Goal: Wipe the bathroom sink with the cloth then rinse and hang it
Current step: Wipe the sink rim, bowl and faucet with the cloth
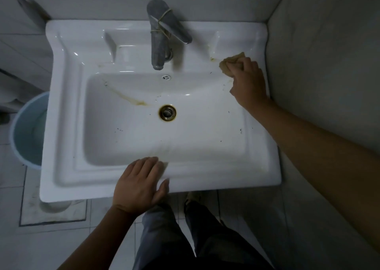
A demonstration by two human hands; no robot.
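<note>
Grey-trousered legs (164,239), bottom centre of frame: standing before sink.

Left hand (139,184), lower centre: fingers straight and released, pressed flat on front rim of white ceramic rectangular sink (205,179); holds nothing.

Right hand (246,82), upper right: fingers clenched round crumpled tan cloth (228,63), pressing it on back-right ledge, just beside yellowish-brown smear (212,59).

Grey metal tap (158,43), top centre, bound with rubber band (164,17).

Brass-ringed drain (167,113), centre of basin; brown streak (131,99) left of it, untouched; dark specks (241,130) scattered over basin.

Pale blue plastic bucket (26,126), left edge, beside sink.

Risks, as judged:
- May spread grime instead of lifting it, cloth being small and bunched.
- May miss streak and specks in basin.
- May graze knuckles on grey wall (318,64) close at right.
- May slip at glossy front rim under leaning left hand.
</note>
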